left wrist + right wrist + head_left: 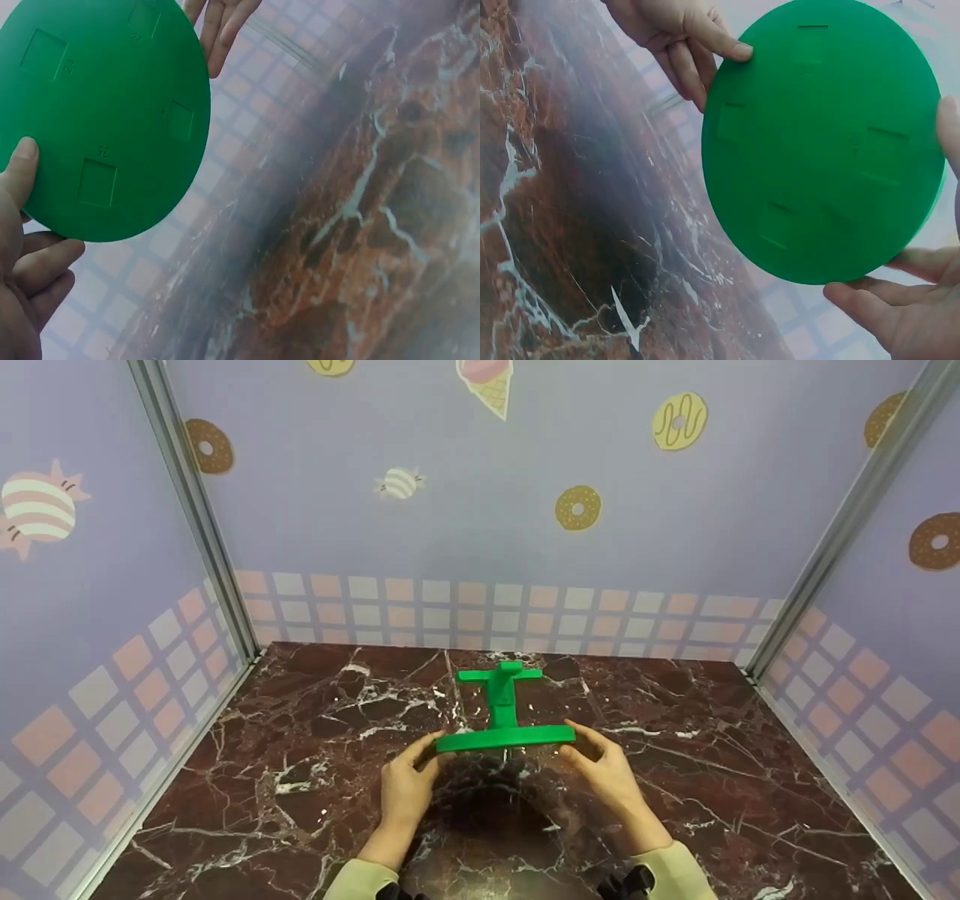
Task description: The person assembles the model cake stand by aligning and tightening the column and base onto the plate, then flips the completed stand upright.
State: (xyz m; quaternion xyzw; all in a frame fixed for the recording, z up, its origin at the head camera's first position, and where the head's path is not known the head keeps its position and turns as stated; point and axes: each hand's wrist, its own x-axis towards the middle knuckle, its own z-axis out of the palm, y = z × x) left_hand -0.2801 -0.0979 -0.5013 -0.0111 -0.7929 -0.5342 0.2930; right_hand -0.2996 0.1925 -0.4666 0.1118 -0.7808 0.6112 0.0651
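Note:
Both hands hold a green plastic stand (506, 738) by opposite edges of its round base, tilted so the base shows nearly edge-on in the head view. Its post with a short crossbar (501, 690) points away from the person. My left hand (409, 787) pinches the left edge, with the thumb (22, 169) on the flat underside. On the opposite edge, my right hand (609, 780) grips with thumb and fingers. Several shallow square recesses mark the base's underside (821, 150) in the wrist views, with small numbers beside some in the left wrist view.
A dark red marbled tabletop (300, 787) with white veins spreads beneath the hands. Lilac panels printed with sweets and checks, such as the back wall (480, 540), enclose three sides. Grey metal posts (206, 532) stand at the back corners.

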